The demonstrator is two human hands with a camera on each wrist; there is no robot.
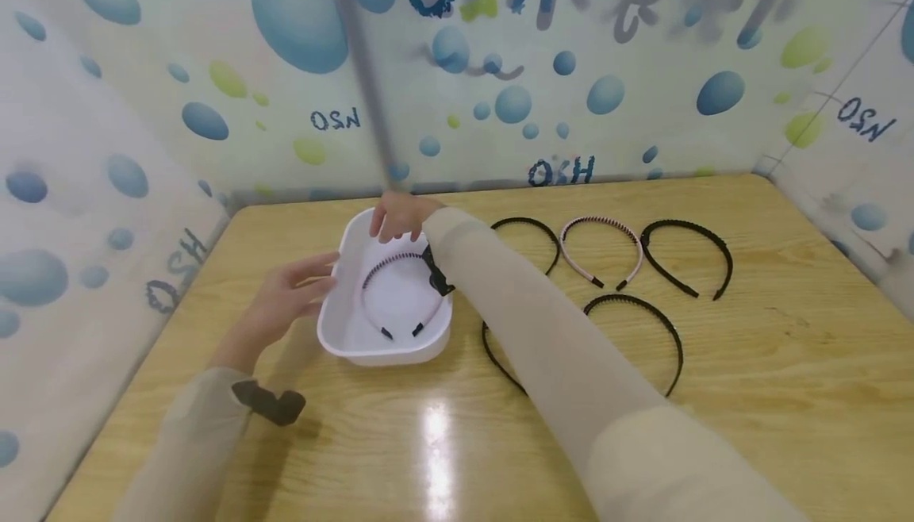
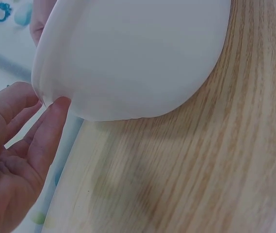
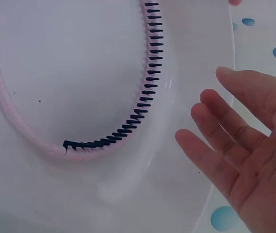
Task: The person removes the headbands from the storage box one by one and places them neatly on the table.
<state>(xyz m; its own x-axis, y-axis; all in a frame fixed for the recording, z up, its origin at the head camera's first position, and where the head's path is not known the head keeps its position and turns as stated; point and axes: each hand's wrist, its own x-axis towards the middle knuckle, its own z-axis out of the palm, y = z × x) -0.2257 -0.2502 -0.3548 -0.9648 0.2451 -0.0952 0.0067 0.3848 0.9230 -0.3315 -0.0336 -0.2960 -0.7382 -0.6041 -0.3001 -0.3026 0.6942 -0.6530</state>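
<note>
A white plastic basin [image 1: 385, 358] stands on the table, with a pink headband [image 1: 374, 322] with black teeth and black tips lying inside it. At the basin's left rim, the thumb and fingers of my left hand [image 1: 291, 293] grip the edge; they appear at the rim in the left wrist view too. My right hand [image 1: 401, 216] hovers over the basin's far end, beyond the headband's curved top. In the right wrist view its fingers [image 3: 215, 158] are spread and loosely bent, with nothing between them, a short way from the toothed band.
Right of the basin lie several more headbands: a pink one [image 1: 635, 236], a black one [image 1: 724, 256] and another black one [image 1: 677, 339]. My right sleeve [image 1: 543, 332] partly hides other black bands. A bubble-patterned wall covering [image 1: 485, 141] rises behind the wooden table [image 1: 800, 379].
</note>
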